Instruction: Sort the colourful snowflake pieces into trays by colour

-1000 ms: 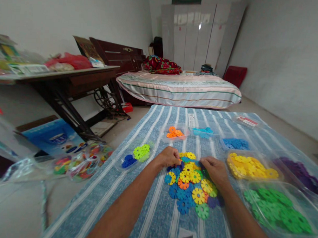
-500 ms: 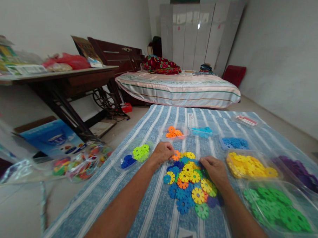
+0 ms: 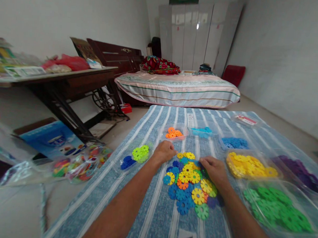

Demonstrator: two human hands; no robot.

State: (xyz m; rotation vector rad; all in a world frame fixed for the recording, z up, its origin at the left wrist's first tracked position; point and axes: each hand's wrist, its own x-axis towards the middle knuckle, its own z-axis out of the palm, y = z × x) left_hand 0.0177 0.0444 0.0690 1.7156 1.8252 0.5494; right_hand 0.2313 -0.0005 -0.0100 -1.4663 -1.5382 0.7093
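Observation:
A loose pile of notched plastic snowflake discs (image 3: 189, 176) in mixed colours lies on the striped cloth (image 3: 155, 203). My left hand (image 3: 165, 151) is closed in a pinch at the pile's far left edge. The orange disc that lay at its fingertips is out of sight, apparently inside the fingers. My right hand (image 3: 213, 168) rests against the pile's right side, thumb and fingers together; whatever is in them is hidden. Just beyond the left hand stands a clear tub with orange discs (image 3: 174, 133). Lime discs (image 3: 140, 152) and dark blue discs (image 3: 127, 162) share a tub to the left.
Along the right stand clear tubs of yellow discs (image 3: 248, 165), green discs (image 3: 281, 208), purple discs (image 3: 301, 172) and blue discs (image 3: 235, 143). Light blue discs (image 3: 202, 131) sit in a far tub. A clear lid-like box (image 3: 245, 120) lies at the back right.
The orange disc by my left fingertips has gone from the pile's far edge, and a yellow disc there shows more fully. The left hand has shifted slightly; the right hand stays put.

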